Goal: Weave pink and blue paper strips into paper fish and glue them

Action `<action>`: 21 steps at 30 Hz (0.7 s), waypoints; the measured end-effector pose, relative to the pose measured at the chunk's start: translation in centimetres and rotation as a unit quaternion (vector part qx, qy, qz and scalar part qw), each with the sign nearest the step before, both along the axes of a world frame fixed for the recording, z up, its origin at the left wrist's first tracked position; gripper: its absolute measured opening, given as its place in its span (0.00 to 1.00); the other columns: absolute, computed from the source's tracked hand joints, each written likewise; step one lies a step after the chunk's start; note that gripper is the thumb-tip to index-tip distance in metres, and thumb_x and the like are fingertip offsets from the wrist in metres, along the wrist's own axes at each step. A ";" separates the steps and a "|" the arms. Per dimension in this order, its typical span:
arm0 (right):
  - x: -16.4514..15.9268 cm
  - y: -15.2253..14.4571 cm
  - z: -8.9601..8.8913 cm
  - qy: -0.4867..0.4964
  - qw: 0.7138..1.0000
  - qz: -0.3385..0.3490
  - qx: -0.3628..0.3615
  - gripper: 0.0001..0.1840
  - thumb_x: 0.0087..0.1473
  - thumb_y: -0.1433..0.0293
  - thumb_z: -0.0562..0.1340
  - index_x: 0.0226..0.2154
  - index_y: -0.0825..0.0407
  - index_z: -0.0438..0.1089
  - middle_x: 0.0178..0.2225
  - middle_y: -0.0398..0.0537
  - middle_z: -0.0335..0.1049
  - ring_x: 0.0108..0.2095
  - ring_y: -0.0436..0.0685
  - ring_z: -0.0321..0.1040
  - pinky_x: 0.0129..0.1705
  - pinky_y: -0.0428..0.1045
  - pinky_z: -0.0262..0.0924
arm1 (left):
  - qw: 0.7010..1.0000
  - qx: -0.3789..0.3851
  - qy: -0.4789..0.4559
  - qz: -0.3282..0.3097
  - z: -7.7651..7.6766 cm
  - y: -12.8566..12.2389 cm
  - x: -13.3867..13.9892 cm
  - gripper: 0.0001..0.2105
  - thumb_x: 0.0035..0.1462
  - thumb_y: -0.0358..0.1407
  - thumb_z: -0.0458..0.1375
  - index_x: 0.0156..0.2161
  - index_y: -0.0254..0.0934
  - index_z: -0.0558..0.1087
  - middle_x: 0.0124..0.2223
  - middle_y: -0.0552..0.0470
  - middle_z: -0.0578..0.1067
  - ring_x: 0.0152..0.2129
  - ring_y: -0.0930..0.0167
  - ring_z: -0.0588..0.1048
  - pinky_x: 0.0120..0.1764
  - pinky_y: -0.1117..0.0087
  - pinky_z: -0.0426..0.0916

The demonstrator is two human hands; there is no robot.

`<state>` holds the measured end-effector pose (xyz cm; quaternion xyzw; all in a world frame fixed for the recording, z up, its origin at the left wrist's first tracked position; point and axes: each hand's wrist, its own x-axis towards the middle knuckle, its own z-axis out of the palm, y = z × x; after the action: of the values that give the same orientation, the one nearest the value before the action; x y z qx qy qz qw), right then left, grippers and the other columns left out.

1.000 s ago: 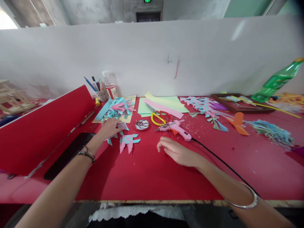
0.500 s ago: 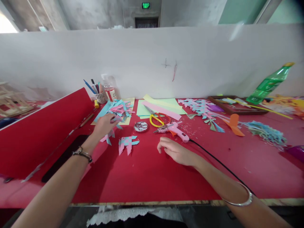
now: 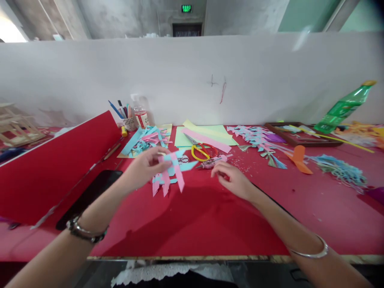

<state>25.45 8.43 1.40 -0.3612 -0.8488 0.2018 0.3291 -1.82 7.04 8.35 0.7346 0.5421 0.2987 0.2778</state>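
Observation:
My left hand (image 3: 150, 166) pinches a woven paper piece (image 3: 177, 168) of pink and light-blue strips with pointed ends, raised above the red tabletop. A similar woven piece (image 3: 160, 186) lies beneath it, partly covered. To the right, my right hand (image 3: 231, 178) hovers with its fingers curled in and nothing visible in them. Just behind it lies a pink hot glue gun (image 3: 210, 163), its handle hidden by that hand. Scissors (image 3: 201, 152) with yellow and red handles rest beyond, beside a small round tin (image 3: 183, 159), mostly covered by the held paper.
A pile of paper strips (image 3: 150, 138) lies at the back left, near a pen cup (image 3: 129, 124) and a clear bottle (image 3: 141, 114). A black phone (image 3: 90, 196) is beside the red board (image 3: 60, 168). Rightward are a paper garland (image 3: 255, 138), a tray (image 3: 288, 141) and a green bottle (image 3: 345, 108).
My left hand has moved right and nearer from beside the strip pile, bringing a woven paper piece over the other one. My right hand has shifted slightly right and up, covering the glue gun's handle.

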 end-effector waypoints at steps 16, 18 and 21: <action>3.5 2.1 -1.0 -0.107 0.953 -0.282 -0.017 0.06 0.45 0.70 0.54 0.29 0.52 0.62 0.29 0.46 0.63 0.28 0.51 0.60 0.30 0.45 0.53 | 0.971 0.005 0.119 -0.207 -6.2 -2.0 1.9 0.19 0.50 0.41 0.56 0.49 0.43 0.63 0.48 0.48 0.68 0.44 0.66 0.67 0.44 0.68 0.62; 3.7 2.1 -1.0 -0.135 0.944 -0.298 -0.047 0.11 0.46 0.63 0.56 0.32 0.52 0.62 0.32 0.48 0.65 0.30 0.53 0.62 0.30 0.46 0.53 | 0.966 0.021 0.129 -0.223 -6.1 -1.9 1.7 0.19 0.50 0.41 0.55 0.48 0.42 0.64 0.48 0.48 0.67 0.45 0.66 0.66 0.44 0.68 0.62; 3.8 2.0 -1.0 -0.196 0.934 -0.283 -0.098 0.17 0.45 0.57 0.57 0.34 0.52 0.62 0.35 0.51 0.67 0.32 0.55 0.64 0.30 0.46 0.53 | 0.965 0.043 0.148 -0.214 -5.8 -0.8 1.2 0.15 0.53 0.40 0.53 0.46 0.41 0.66 0.46 0.49 0.68 0.43 0.67 0.67 0.44 0.68 0.62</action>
<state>29.27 10.47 0.40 -0.6493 -0.7351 0.1075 0.1624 -0.65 6.26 2.52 0.8808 0.3940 0.1432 0.2200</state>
